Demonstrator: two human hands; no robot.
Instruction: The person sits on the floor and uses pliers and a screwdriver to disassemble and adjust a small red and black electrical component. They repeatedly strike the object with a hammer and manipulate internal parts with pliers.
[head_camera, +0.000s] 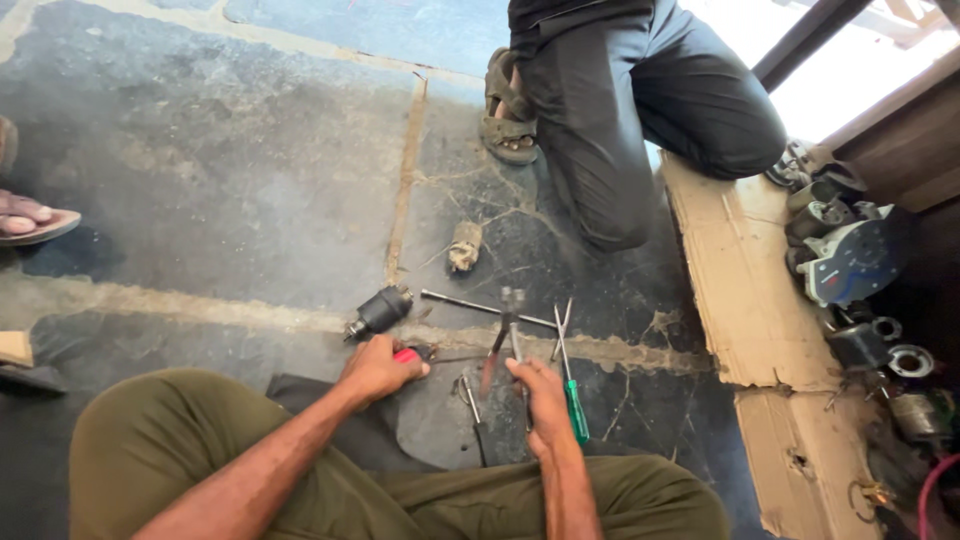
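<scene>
At the frame's lower centre, the right hand (538, 392) grips pliers (508, 335) beside a green screwdriver (572, 385) while the left hand (375, 367) clenches a red-handled tool (410, 353); the pliers could slip into loose tools crowding the floor (230, 180).

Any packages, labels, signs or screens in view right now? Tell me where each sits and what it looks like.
Flattened cardboard sheet: right of the tools on the floor, long, tan, torn edges, no print visible.
Round gauge-like dial face: far right among metal parts, blue-grey with a white rim; markings too small to tell.
No labels, signs or screens show near the left hand or the right hand.
</scene>
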